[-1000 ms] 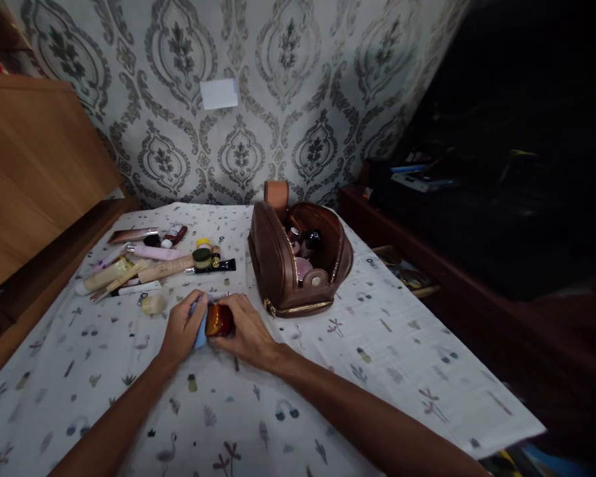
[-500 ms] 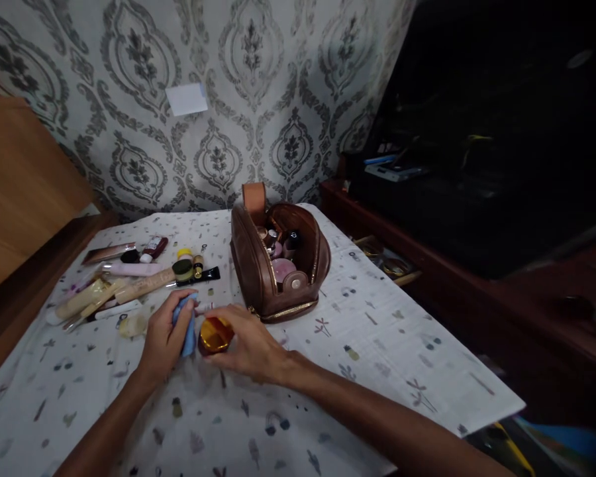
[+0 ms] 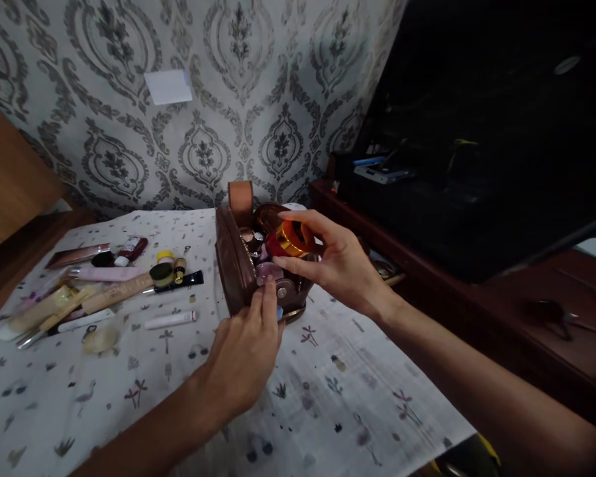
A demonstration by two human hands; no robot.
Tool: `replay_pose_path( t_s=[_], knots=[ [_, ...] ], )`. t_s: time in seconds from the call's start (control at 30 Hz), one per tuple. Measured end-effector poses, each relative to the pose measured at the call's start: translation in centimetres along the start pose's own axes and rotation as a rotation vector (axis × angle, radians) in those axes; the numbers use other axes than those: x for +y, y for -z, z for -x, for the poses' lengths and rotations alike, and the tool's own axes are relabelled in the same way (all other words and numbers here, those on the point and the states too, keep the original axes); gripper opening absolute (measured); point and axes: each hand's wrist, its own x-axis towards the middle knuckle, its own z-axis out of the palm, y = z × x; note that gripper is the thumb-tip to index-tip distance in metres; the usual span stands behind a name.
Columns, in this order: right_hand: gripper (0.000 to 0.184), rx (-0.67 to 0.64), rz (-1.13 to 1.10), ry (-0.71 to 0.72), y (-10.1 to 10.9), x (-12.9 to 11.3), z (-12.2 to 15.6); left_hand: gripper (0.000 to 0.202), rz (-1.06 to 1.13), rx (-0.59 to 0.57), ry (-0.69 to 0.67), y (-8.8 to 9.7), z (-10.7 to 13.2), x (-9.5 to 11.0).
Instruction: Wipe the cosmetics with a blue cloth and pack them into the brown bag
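Centre frame, the right hand's grip holds a red-gold jar at the brown bag's mouth — left hand's grip unclear.

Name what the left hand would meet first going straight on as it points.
Probably the pink item in the brown bag, just beyond the left hand; depth is unclear, so they may be touching.

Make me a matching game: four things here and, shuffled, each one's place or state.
Things:
1. red-and-gold container
2. lone white tube
3. white rectangle
4. brown bag

Places and states:
A. on the patterned wall
B. standing with its top open
C. lying on the printed cloth
D. held in the right hand

Pairs: 1-D; 2-C; 3-A; 4-B
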Motion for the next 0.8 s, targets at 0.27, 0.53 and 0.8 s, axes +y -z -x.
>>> replay_pose_path(
  t_s=[0.27,0.53,0.8],
  knots=[
    [0.038,-0.187,0.134,-0.070,0.8,1.0,-1.1,0.065,0.058,-0.044,-0.154,0.0,0.9,-2.3],
    [0.031,-0.444,0.229,-0.086,0.7,1.7,-1.4,0.086,0.006,-0.141,-0.300,-1.2,2.3,-4.7],
    [0.029,-0.774,0.232,-0.129,-1.4,2.6,-2.1,0.083,0.066,-0.111,-0.309,-0.9,2.0,-4.7]
  ],
)
